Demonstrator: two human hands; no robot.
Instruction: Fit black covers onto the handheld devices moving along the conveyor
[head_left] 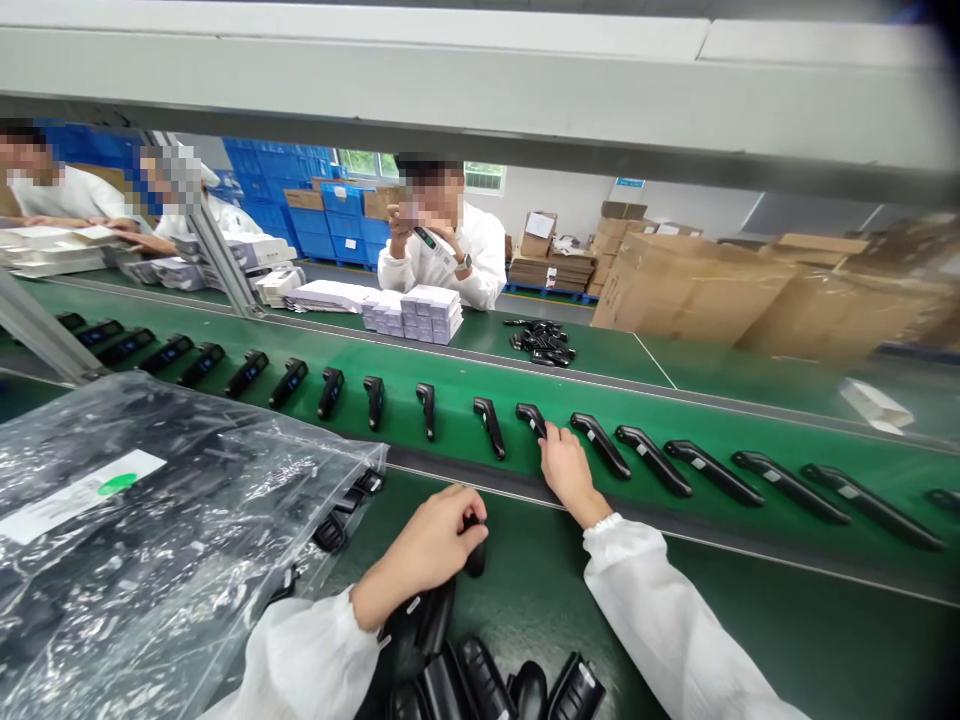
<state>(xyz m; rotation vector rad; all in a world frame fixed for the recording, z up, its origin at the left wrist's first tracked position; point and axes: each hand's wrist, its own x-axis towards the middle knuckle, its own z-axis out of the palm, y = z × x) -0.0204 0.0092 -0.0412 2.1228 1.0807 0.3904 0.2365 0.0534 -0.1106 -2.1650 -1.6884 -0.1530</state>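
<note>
Near the middle of the green belt (pixel 457 425), a black handheld device (pixel 529 417) lies with its bent end toward the belt's far edge. The right hand (pixel 568 468) has its fingers curled closed over the lower half, the upper end showing past the fingertips; whether that half is lifted cannot be told. Just in from the desk's far edge, the left hand (pixel 427 545) grips a second black device (pixel 475 550) between thumb and bent fingers, with little gap between them; I cannot tell whether it touches the desk (pixel 847 660). Below the left hand, at the desk's near edge, is a loose pile of black devices (pixel 484 680). A clear plastic bag (pixel 225 530) with black pieces inside covers the desk's left side, its white label (pixel 82 495) marked by a green oval. Along the belt, both ways from the right hand, runs a spaced row of similar devices (pixel 598 443). Past the belt's far edge, the opposite bench (pixel 611 358) carries stacked white boxes (pixel 431 312) and, right of them, a heap of black parts (pixel 541 342). Behind those boxes a co-worker in white (pixel 480 255) holds up a dark device (pixel 425 237). Farther back stand blue crates (pixel 349 220) and brown cartons (pixel 690 280).
</note>
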